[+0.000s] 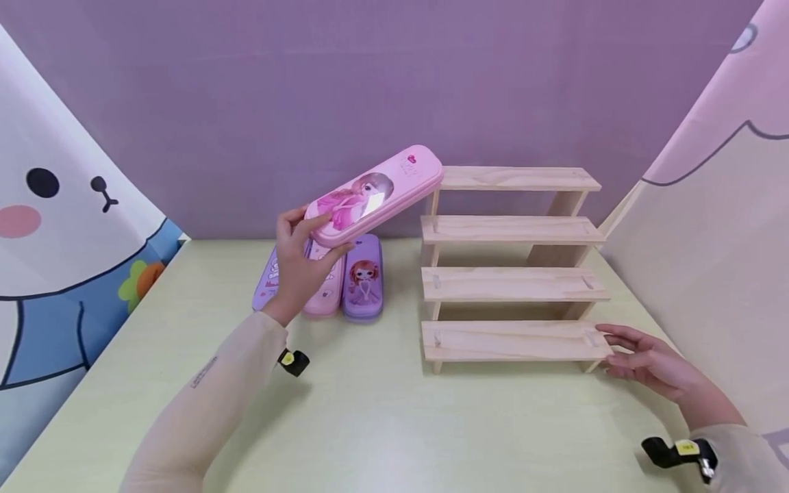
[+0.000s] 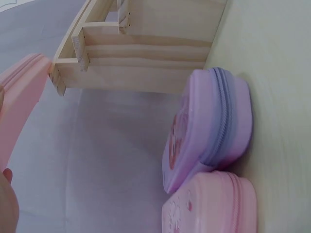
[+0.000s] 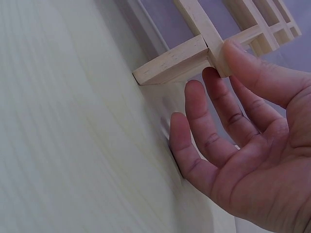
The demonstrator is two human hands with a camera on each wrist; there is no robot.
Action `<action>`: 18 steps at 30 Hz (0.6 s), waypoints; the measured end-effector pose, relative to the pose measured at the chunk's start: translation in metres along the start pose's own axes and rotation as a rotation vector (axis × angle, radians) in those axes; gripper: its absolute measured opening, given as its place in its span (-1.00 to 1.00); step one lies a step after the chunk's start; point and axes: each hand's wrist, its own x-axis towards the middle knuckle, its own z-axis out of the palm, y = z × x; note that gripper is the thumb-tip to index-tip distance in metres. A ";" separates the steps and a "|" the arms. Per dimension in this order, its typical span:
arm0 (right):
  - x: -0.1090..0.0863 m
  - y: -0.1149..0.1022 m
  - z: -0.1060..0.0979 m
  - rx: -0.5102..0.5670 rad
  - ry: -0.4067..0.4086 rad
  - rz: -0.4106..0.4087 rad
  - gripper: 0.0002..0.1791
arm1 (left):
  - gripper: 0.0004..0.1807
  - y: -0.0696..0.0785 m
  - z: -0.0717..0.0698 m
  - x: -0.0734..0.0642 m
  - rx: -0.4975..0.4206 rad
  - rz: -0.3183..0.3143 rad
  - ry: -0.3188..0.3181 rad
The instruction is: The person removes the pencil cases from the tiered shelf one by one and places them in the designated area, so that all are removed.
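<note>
My left hand (image 1: 303,270) grips a pink pencil case (image 1: 376,195) with a long-haired doll picture at its lower left end. The case is held tilted in the air, its upper right end beside the top step of a four-step wooden display shelf (image 1: 511,284). In the left wrist view the pink case (image 2: 22,92) shows only partly at the left edge. My right hand (image 1: 653,363) holds the right end of the shelf's lowest step; in the right wrist view its thumb and fingers lie about the board's corner.
Left of the shelf stand a purple pencil case (image 1: 364,281), a light pink pencil case (image 1: 325,291) and a lilac pencil case (image 1: 266,281), partly hidden by my left hand. Behind the table (image 1: 382,424) hangs a purple cloth (image 1: 345,82). Printed cloths flank both sides.
</note>
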 end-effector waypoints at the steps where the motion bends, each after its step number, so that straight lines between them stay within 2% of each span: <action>1: 0.000 0.000 0.000 0.002 -0.009 -0.004 -0.30 | -0.43 0.000 -0.002 -0.001 0.000 -0.001 0.005; 12: 0.000 -0.001 -0.003 -0.011 -0.001 0.004 -0.31 | -0.44 0.005 -0.022 -0.012 -0.026 -0.021 0.040; 18: 0.000 0.000 -0.003 -0.021 0.001 0.004 -0.30 | -0.42 0.002 -0.033 -0.018 -0.002 -0.041 0.045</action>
